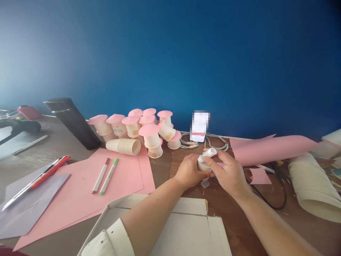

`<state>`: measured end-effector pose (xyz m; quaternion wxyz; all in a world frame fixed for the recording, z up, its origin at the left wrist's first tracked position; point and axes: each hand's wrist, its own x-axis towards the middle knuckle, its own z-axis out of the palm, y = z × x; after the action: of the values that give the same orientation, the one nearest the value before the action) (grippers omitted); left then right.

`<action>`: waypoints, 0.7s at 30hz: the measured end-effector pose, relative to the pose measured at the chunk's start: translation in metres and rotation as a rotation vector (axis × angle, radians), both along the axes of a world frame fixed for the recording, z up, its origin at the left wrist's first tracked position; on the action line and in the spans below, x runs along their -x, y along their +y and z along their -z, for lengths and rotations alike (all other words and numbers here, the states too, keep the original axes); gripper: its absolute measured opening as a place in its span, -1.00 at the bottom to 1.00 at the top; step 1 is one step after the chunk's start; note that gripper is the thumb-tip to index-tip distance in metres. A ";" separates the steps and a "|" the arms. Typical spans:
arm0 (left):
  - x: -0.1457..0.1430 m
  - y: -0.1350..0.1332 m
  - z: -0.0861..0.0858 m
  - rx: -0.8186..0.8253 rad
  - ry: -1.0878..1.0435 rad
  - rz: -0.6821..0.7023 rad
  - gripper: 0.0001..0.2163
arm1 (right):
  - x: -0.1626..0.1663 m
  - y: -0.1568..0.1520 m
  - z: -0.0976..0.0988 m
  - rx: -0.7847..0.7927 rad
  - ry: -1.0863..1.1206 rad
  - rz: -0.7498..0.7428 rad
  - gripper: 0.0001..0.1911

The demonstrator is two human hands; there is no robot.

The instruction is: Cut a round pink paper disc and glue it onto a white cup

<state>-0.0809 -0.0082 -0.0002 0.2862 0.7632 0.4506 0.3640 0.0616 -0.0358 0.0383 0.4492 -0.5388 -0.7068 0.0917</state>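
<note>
My left hand (188,172) is closed around a small paper cup (203,166), mostly hidden by the fingers. In my right hand (230,174), a white glue stick (209,153) is pinched at a slant, its lower end at the cup's top; whether it touches the rim I cannot tell. Just below the hands lies a small clear cap (205,184). Several paper cups with pink paper discs on top (149,131) stand in two levels by the wall, one tipped over (167,131). A nested stack of cups (124,146) lies in front.
Pink sheets (80,192) on the left carry a brown marker (100,176) and a green marker (109,176). An orange utility knife (50,171), black flask (76,122), phone (199,127), cardboard (197,234), pink roll (274,149) and ribbed pale stack (311,185) surround my hands.
</note>
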 end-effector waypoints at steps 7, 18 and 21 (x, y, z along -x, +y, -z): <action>0.000 0.000 -0.001 0.022 0.029 0.002 -0.60 | 0.000 0.003 0.001 -0.059 -0.041 0.030 -0.74; 0.000 -0.001 -0.003 0.023 0.057 -0.001 -0.57 | -0.007 0.007 -0.004 -0.102 -0.155 0.038 -0.70; 0.000 -0.002 -0.002 0.022 0.057 -0.007 -0.56 | -0.008 0.006 -0.007 -0.084 -0.209 0.067 -0.69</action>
<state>-0.0811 -0.0098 0.0018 0.2805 0.7684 0.4653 0.3382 0.0699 -0.0295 0.0455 0.3980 -0.5493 -0.7347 -0.0100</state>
